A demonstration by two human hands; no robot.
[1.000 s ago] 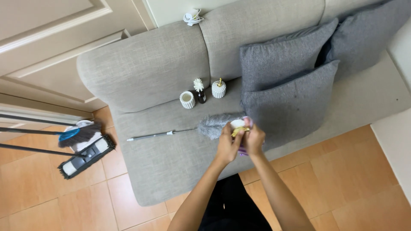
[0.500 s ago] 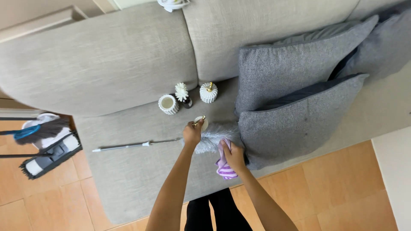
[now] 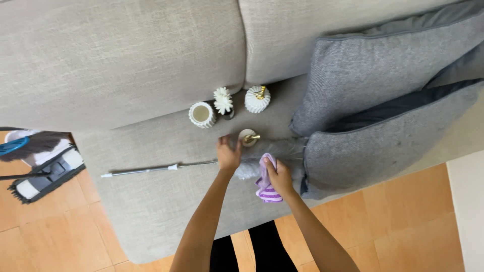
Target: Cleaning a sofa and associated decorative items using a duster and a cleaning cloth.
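The left hand (image 3: pixel 229 153) rested on the grey sofa seat (image 3: pixel 166 201), fingers closed around a small white ribbed jar with a gold top (image 3: pixel 248 137) — set just in front of three other white ornaments (image 3: pixel 223 100) by the backrest. The right hand (image 3: pixel 278 176) pinched a purple striped cloth (image 3: pixel 265 185), bunched against a fluffy grey duster (image 3: pixel 272 153) — its metal pole (image 3: pixel 156 169) lay leftward across the seat.

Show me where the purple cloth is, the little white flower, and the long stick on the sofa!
purple cloth (image 3: pixel 265 189), head view, on the striped folds hanging below the right hand.
white flower (image 3: pixel 222 99), head view, on the middle of its petals.
long stick (image 3: pixel 151 170), head view, on the middle of the thin metal pole.
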